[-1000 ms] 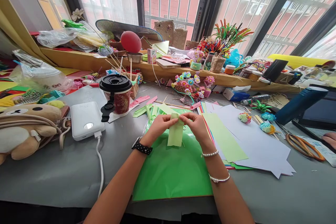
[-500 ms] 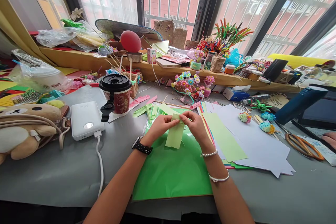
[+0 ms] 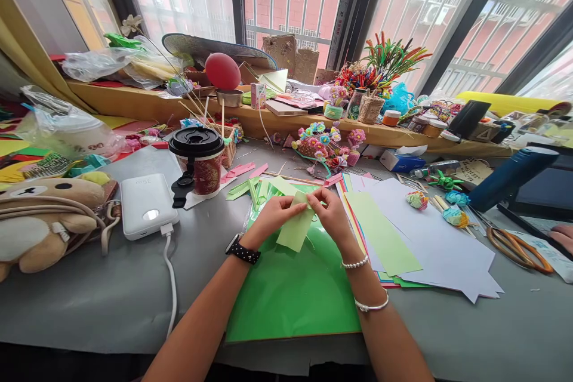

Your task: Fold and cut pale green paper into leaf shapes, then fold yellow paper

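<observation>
A pale green paper strip (image 3: 295, 230) hangs from the fingertips of both hands, above a glossy green sheet (image 3: 295, 304). My left hand (image 3: 278, 215) pinches its upper left edge between thumb and fingers. My right hand (image 3: 330, 212) is closed on the upper right corner, close to the left thumb. Another light green strip (image 3: 283, 185) lies just beyond the fingers. Folded green paper pieces (image 3: 255, 190) and pink strips (image 3: 244, 171) are behind my left hand. To the right, a long pale green strip (image 3: 380, 233) rests on white paper sheets (image 3: 441, 239).
On the left stand a lidded paper cup (image 3: 201, 161), a white power bank (image 3: 147, 206) with a cable, and a plush bear (image 3: 49, 221). Scissors (image 3: 519, 249) and paper flowers (image 3: 455, 217) lie right. Another person's hand (image 3: 563, 237) shows at the right edge. Crafts crowd the window ledge (image 3: 250, 112).
The strip in my hands has tilted, its lower end swinging slightly to the left. Both hands stay in nearly the same place.
</observation>
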`<state>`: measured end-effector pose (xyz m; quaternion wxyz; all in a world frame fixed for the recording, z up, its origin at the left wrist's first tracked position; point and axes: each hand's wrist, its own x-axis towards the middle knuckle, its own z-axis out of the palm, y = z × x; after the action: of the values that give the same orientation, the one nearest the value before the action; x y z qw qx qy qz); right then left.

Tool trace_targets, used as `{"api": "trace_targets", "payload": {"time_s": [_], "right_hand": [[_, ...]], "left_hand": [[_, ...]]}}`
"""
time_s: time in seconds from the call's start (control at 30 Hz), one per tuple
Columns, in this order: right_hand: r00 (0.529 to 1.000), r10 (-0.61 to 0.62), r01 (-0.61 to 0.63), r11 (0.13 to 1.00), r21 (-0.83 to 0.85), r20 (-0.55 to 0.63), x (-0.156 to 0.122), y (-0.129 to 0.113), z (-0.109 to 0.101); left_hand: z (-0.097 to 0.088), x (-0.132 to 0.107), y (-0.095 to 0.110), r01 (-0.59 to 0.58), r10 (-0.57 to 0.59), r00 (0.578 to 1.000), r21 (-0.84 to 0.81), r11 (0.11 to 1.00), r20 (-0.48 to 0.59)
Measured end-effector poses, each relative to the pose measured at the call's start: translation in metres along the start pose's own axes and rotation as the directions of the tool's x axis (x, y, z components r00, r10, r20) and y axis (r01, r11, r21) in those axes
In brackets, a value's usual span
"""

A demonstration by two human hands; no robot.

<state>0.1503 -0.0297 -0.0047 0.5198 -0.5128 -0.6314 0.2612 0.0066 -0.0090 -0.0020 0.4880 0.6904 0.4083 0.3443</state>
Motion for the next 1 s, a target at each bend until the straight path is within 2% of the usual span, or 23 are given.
{"api": "trace_targets", "payload": {"time_s": [0.13,0.3,0.57,0.7,0.83,1.0], "right_hand": [[0.999,-0.011,0.012,1.000,-0.015,0.050,0.001,0.002,-0.001],[0.988,-0.084,0.098,0.990,-0.101,0.128,0.002,0.003,-0.005],[0.980,-0.166,0.191,0.944,-0.269,0.114,0.000,-0.003,-0.004],[0.984,-0.119,0.141,0.975,-0.170,0.133,0.001,0.000,-0.006],[0.982,-0.061,0.067,0.997,-0.029,0.178,0.002,0.004,-0.009],[0.985,-0.075,0.080,0.997,-0.025,0.156,0.002,0.004,-0.010]], "left_hand": [[-0.001,-0.001,0.003,-0.002,0.003,1.000,0.014,1.000,-0.012],[-0.002,-0.002,0.005,0.005,-0.005,1.000,-0.003,1.000,-0.024],[-0.001,-0.001,0.002,-0.020,0.021,0.999,0.043,0.999,-0.027],[-0.002,-0.002,0.003,-0.023,0.023,1.000,0.051,0.998,0.004],[-0.004,-0.003,0.003,-0.031,0.029,0.995,0.019,0.999,0.099],[-0.004,-0.004,0.003,-0.023,0.018,0.993,0.039,0.999,0.117]]}}
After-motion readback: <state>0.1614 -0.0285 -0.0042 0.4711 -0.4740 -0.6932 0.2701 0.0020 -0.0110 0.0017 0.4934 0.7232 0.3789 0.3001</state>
